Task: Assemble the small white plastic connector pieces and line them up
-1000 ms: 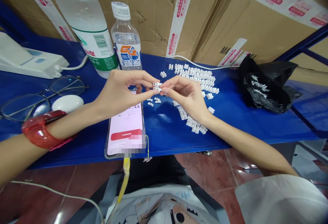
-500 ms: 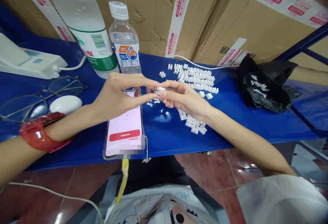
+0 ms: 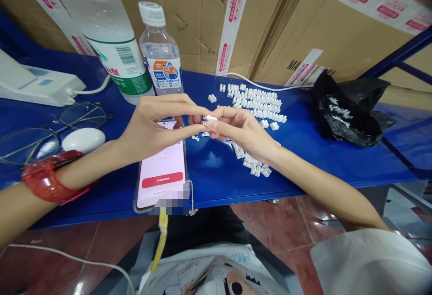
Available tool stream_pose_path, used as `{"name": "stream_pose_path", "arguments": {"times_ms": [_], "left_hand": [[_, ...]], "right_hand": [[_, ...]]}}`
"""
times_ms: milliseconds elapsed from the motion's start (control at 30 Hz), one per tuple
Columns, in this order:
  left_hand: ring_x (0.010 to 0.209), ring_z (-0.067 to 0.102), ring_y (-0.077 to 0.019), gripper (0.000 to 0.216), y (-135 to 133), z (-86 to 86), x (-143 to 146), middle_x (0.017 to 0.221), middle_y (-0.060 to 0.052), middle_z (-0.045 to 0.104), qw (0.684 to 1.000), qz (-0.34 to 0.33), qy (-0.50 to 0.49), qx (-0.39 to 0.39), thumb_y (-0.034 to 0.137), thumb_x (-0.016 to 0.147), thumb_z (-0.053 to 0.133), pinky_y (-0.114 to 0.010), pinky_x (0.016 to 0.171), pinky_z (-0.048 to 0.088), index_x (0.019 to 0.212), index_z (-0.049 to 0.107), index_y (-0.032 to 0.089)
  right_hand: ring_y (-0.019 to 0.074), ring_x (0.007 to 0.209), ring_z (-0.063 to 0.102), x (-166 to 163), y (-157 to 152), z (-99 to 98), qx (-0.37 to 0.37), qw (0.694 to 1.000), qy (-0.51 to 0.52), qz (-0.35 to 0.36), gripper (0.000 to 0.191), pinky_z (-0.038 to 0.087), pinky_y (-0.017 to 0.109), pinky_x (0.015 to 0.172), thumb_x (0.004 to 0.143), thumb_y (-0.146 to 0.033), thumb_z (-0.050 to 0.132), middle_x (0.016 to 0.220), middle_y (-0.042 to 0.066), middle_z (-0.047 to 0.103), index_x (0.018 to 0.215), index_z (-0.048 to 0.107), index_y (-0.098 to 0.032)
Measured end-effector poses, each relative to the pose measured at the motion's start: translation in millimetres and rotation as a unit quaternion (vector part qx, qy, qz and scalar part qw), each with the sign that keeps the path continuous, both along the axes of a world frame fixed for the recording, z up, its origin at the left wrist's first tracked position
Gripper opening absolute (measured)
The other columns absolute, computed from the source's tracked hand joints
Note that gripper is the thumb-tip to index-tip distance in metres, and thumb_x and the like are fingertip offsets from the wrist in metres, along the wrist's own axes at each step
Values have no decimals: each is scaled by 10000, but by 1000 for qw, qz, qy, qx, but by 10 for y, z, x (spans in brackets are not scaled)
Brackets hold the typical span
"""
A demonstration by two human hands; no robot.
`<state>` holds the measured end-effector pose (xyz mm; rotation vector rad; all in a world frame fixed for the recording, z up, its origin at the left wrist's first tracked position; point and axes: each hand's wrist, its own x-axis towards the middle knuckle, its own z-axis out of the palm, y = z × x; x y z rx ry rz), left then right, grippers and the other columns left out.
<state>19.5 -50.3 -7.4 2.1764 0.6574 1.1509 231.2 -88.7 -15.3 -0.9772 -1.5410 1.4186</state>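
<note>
My left hand [image 3: 158,124] and my right hand [image 3: 241,128] meet fingertip to fingertip above the blue shelf [image 3: 303,160]. Both pinch the same small white plastic clip [image 3: 209,118], held just above a phone [image 3: 161,169] with a pink screen. A red watch [image 3: 47,180] sits on my left wrist. Under my right hand lies a short heap of white clips [image 3: 253,164]. Rows of several more white clips [image 3: 259,104] lie behind my hands, and a few loose ones [image 3: 200,136] lie between.
Two water bottles [image 3: 160,56] stand at the back left beside a white power strip [image 3: 32,83]. Glasses [image 3: 50,128] and a white oval case [image 3: 83,140] lie at the left. A black plastic bag [image 3: 347,108] sits at the right. Cardboard boxes [image 3: 303,20] line the back.
My fingertips have closed in tighter on the clip, and both hands have dropped slightly toward the shelf. The view has drifted a little; nothing else moved.
</note>
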Motion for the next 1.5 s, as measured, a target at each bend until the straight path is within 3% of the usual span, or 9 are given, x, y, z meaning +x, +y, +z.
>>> {"name": "stream_pose_path", "arguments": {"times_ms": [133, 267, 533, 700, 867, 1000, 1167, 1367, 1500], "left_hand": [[754, 674, -189, 69, 56, 41, 26, 813, 13, 787, 994, 29, -5, -109, 325, 810, 837, -312, 612, 502, 875, 858, 333], [663, 682, -171, 61, 163, 37, 30, 746, -8, 807, 968, -69, 49, -237, 244, 726, 835, -279, 604, 527, 781, 851, 263], [634, 677, -153, 142, 191, -24, 30, 771, -24, 812, 966, -98, 82, -223, 318, 813, 775, -245, 585, 513, 899, 846, 230], [593, 613, -138, 140, 194, -9, 3, 735, -37, 763, 985, 6, 17, -173, 325, 902, 720, -278, 587, 494, 916, 800, 212], [582, 613, -137, 117, 218, 10, -20, 688, -24, 740, 986, 7, -1, -169, 311, 907, 721, -280, 552, 463, 919, 775, 208], [561, 615, -144, 137, 221, 23, -13, 660, -28, 735, 982, 16, -5, -189, 314, 909, 715, -291, 535, 460, 933, 781, 196], [499, 571, -125, 135, 223, 20, -3, 572, -3, 678, 978, 34, -8, -204, 329, 917, 700, -281, 497, 413, 895, 776, 219], [522, 568, -140, 128, 217, 21, 22, 595, -9, 687, 979, 45, -8, -197, 357, 888, 740, -297, 512, 414, 882, 788, 239], [521, 551, -130, 135, 273, 22, 2, 668, -33, 716, 969, 1, 30, -243, 366, 853, 783, -276, 466, 393, 835, 816, 236]], "right_hand": [[137, 852, 617, 91, 2, 76, 187, 976, -98, -56, 319, 489, 285, 714, 923, -446, 770, 988, 17, 689, 1129, 669, -224], [159, 947, 597, 222, 15, 159, 357, 907, -224, 13, 203, 490, 297, 744, 989, -265, 688, 1109, 48, 701, 1187, 714, -228], [189, 931, 617, 330, 160, 229, 399, 868, -291, 55, 122, 518, 353, 816, 993, -311, 684, 1022, 48, 712, 1059, 704, -210], [284, 1036, 616, 601, 876, 136, 415, 789, -451, -49, 83, 493, 498, 995, 910, -256, 735, 1029, 99, 707, 969, 720, -201], [268, 979, 633, 680, 1352, 7, 353, 779, -518, -21, 43, 506, 473, 991, 863, -208, 760, 951, 95, 742, 893, 737, -190], [243, 937, 638, 664, 1053, 110, 360, 788, -497, -46, 86, 500, 425, 907, 896, -256, 743, 967, 90, 743, 946, 739, -186], [179, 835, 653, 682, 388, 259, 261, 860, -428, 94, 261, 487, 333, 760, 938, -437, 740, 962, 50, 751, 1021, 738, -189], [209, 879, 605, 542, 112, 75, 297, 797, -523, 61, 106, 474, 352, 787, 990, -262, 668, 958, 74, 684, 1006, 697, -161], [225, 928, 616, 357, 76, 54, 402, 810, -427, -11, 117, 498, 379, 848, 1022, -265, 636, 979, 85, 697, 1041, 678, -157]]}}
